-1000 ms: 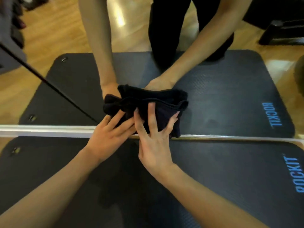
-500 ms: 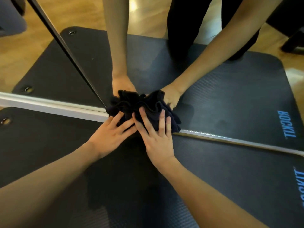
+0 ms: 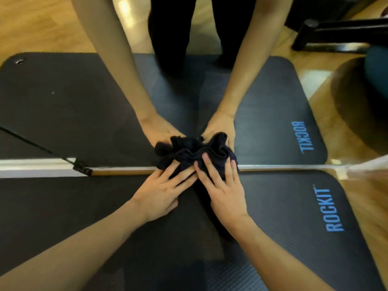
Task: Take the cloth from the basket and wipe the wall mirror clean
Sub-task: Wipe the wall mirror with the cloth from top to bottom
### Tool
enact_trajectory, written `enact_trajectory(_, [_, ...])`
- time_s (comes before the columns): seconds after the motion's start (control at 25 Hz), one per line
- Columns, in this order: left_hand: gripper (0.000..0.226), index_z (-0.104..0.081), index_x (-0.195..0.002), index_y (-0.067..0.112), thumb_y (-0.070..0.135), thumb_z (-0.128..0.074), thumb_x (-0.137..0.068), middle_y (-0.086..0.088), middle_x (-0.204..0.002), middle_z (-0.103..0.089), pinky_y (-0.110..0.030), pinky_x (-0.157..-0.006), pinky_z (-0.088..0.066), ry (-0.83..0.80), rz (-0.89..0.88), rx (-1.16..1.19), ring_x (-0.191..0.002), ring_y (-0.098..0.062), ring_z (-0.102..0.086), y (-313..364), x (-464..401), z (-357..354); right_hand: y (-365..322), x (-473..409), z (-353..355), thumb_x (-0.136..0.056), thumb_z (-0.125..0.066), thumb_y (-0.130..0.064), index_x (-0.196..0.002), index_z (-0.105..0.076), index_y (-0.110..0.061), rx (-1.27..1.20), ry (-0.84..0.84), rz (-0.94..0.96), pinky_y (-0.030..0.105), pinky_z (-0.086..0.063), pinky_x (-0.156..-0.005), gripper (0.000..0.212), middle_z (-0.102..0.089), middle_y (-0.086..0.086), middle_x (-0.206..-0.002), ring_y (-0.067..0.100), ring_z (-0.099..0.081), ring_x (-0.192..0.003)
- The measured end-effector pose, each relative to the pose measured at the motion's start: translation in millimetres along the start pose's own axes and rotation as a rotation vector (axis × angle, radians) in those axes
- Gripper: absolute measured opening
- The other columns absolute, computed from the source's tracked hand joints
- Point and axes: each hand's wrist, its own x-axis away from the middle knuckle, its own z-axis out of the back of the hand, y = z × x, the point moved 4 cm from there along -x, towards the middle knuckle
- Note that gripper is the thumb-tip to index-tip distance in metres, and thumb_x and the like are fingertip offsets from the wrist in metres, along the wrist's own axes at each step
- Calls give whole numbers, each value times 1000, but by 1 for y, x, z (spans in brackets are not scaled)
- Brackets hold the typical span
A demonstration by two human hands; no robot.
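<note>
The cloth [image 3: 196,153] is dark and bunched into ruffled folds, and we find it pressed against the mirror [image 3: 84,106] at its very bottom edge, just above the frame strip [image 3: 123,170]. The left hand [image 3: 161,191] lies flat on the cloth's left part with fingers straight and slightly fanned. The right hand [image 3: 223,186] lies beside it on the right part, fingers likewise extended and pushing into the folds. Neither hand pinches; both press with open palms, thumbs nearly meeting. The basket is not in view.

We judge the step in hand to be the wiping itself, at the lowest band of the glass. The next move appears to call for a sideways pass along that edge under even pressure, the bundle flattened for fuller contact. Whether smears remain we cannot tell; the glass shows only reflections. A black mat [image 3: 294,238] lies under the arms.
</note>
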Motion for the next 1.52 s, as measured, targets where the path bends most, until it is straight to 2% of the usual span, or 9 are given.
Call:
enact_trajectory(0.16, [104, -40, -156, 17, 40, -86, -65, -8, -164, -31, -53, -113, -43, -6, -67, 20, -148, -39, -30, 72, -82, 8, 97, 35, 36, -88, -39, -8, -161, -28, -26, 66, 25, -44, 64, -33, -116, 77, -28, 0, -166, 48, -30, -143])
enact_trajectory(0.52, [117, -42, -157, 14, 34, -92, -53, -12, -165, -28, -52, -106, -51, 10, -211, 98, -149, -37, -28, 203, -239, 31, 292, 116, 85, -96, -47, -17, -167, -5, -25, 202, -40, -27, 64, -38, -117, 84, 4, 1, -175, 49, -41, -145])
enact_trajectory(0.72, [109, -53, -150, 13, 23, -94, -49, -12, -163, -28, -54, -93, -60, 38, -209, 91, -147, -37, -29, 254, -303, 41, 351, 136, 102, -99, -50, -8, -165, -17, -14, 231, -25, -126, 65, -43, -113, 74, -13, 13, -171, 55, -36, -145])
enact_trajectory(0.84, [110, -50, -151, 11, 25, -96, -52, -14, -166, -23, -54, -93, -57, 42, -165, 69, -150, -38, -24, 265, -315, 46, 366, 134, 114, -84, -70, -4, -160, -28, -19, 123, 6, -209, 59, -52, -102, 88, -23, 15, -164, 55, -30, -142])
enact_trajectory(1.04, [113, -3, -161, 8, 40, -78, -83, -10, -166, 34, -54, -120, -33, 40, -195, -75, -153, -33, 32, 255, -314, 69, 353, 112, 141, -88, -44, -9, -161, -22, -23, -72, 52, -324, 55, -62, -88, 78, -24, 11, -156, 46, -26, -139])
enact_trajectory(1.16, [118, -2, -162, 8, 50, -79, -82, -11, -170, 25, -52, -119, -35, 55, -199, -123, -157, -33, 19, 249, -313, 113, 347, 95, 174, -80, -69, 6, -159, -30, -20, -157, 148, -404, 54, -57, -99, 92, -28, 12, -153, 43, -30, -140])
enact_trajectory(1.32, [117, -18, -163, 8, 53, -82, -76, -10, -174, -2, -50, -117, -39, 105, -205, -127, -159, -34, -9, 237, -315, 194, 343, 56, 241, -92, -64, -9, -152, -49, -14, -133, 319, -409, 47, -44, -112, 62, -41, 16, -149, 45, -41, -136])
enact_trajectory(1.44, [111, -24, -163, 10, 50, -82, -76, -8, -175, -1, -50, -117, -39, 162, -216, -143, -159, -32, -15, 222, -317, 285, 343, 13, 318, -90, -75, -8, -151, -51, -14, -105, 412, -393, 43, -43, -115, 66, -47, 15, -148, 43, -43, -136])
enact_trajectory(1.52, [106, -23, -164, 11, 45, -78, -80, -7, -175, 3, -51, -119, -38, 204, -218, -168, -160, -32, -12, 211, -318, 358, 342, -22, 383, -99, -66, -16, -150, -52, -14, -113, 479, -361, 48, -44, -115, 54, -48, 14, -150, 42, -42, -138])
